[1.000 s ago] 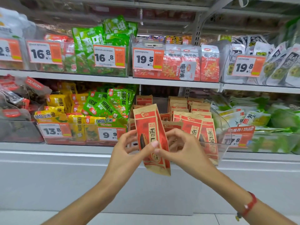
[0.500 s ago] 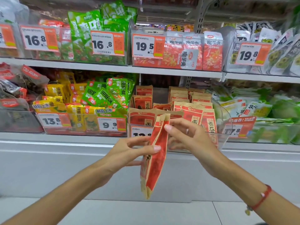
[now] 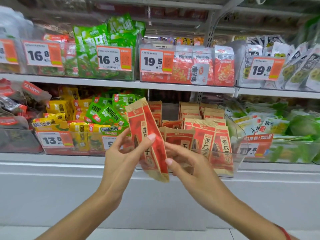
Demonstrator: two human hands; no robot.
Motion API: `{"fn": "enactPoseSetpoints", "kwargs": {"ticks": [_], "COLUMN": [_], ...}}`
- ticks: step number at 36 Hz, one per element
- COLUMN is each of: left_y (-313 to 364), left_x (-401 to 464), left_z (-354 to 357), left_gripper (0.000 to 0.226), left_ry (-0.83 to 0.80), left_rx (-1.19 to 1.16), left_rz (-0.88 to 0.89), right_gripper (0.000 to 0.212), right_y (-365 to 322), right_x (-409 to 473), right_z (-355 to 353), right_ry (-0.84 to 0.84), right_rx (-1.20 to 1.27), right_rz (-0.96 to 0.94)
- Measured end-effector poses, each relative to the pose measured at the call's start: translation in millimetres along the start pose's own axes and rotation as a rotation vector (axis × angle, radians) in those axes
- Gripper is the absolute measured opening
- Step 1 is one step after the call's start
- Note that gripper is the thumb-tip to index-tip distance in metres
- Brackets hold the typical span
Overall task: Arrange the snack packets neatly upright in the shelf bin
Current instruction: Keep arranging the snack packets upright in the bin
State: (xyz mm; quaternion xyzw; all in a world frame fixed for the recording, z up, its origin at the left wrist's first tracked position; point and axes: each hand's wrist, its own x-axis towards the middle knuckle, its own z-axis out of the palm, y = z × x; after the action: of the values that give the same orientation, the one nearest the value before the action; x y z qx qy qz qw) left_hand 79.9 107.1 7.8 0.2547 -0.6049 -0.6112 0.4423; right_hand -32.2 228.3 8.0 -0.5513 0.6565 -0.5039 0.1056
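Two red and tan snack packets (image 3: 147, 129) are held together in front of the lower shelf, tilted with their tops to the upper left. My left hand (image 3: 121, 158) grips them from the left, thumb across the front. My right hand (image 3: 187, 161) touches their right edge with its fingertips. Behind them stands a clear shelf bin (image 3: 240, 153) with several matching packets (image 3: 204, 141) upright in rows on its right side. The bin's left part is partly hidden by the held packets.
A bin of yellow and green packets (image 3: 83, 122) sits left of the clear bin. White and green packets (image 3: 270, 125) fill the bin to the right. The upper shelf (image 3: 121, 83) carries more bins with price tags. A white base panel (image 3: 155, 201) runs below.
The held packets, hanging edge-on and low half a second ago, are now raised and turned face-on, tilted left. Both hands moved up with them toward the bin.
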Motion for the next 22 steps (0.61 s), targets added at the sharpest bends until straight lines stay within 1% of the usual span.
{"fn": "enactPoseSetpoints", "kwargs": {"ticks": [2, 4, 6, 8, 10, 12, 14, 16, 18, 19, 20, 22], "left_y": [3, 4, 2, 0, -3, -5, -8, -9, -11, -13, -14, -16], "left_x": [-2, -5, -9, -9, -7, -3, 1, 2, 0, -2, -3, -5], "left_z": [5, 9, 13, 14, 12, 8, 4, 3, 3, 4, 4, 5], "left_gripper": [0.049, 0.042, 0.046, 0.051, 0.053, 0.055, 0.045, 0.032, 0.027, 0.024, 0.022, 0.022], "left_ry": [0.004, -0.03, -0.066, -0.086, -0.108, -0.112, -0.132, -0.165, -0.156, -0.13, -0.096, -0.03], "left_rx": [0.01, 0.019, 0.036, 0.031, -0.019, -0.023, -0.008, -0.04, -0.032, -0.025, -0.018, 0.0], "left_rz": [0.02, 0.011, -0.004, -0.033, -0.066, -0.097, -0.135, -0.177, -0.171, -0.15, -0.129, -0.087], "right_gripper": [0.033, 0.032, 0.034, 0.034, 0.03, 0.027, 0.027, 0.028, 0.027, 0.028, 0.032, 0.053], "right_y": [-2, -2, 1, 5, 7, 10, 14, 19, 23, 24, 23, 17], "right_x": [0, 1, 4, 7, 12, 15, 17, 18, 17, 16, 14, 9], "right_z": [3, 5, 5, 0, -9, -19, -25, -27, -26, -24, -22, -14], "right_ry": [0.032, 0.086, 0.133, 0.153, 0.119, 0.055, 0.018, -0.005, 0.028, 0.062, 0.085, 0.078], "right_rx": [-0.059, -0.145, -0.187, -0.184, -0.085, 0.104, 0.212, 0.217, 0.136, 0.048, -0.051, -0.204], "right_rz": [-0.033, -0.055, -0.067, -0.04, 0.045, 0.153, 0.239, 0.288, 0.283, 0.245, 0.194, 0.109]}}
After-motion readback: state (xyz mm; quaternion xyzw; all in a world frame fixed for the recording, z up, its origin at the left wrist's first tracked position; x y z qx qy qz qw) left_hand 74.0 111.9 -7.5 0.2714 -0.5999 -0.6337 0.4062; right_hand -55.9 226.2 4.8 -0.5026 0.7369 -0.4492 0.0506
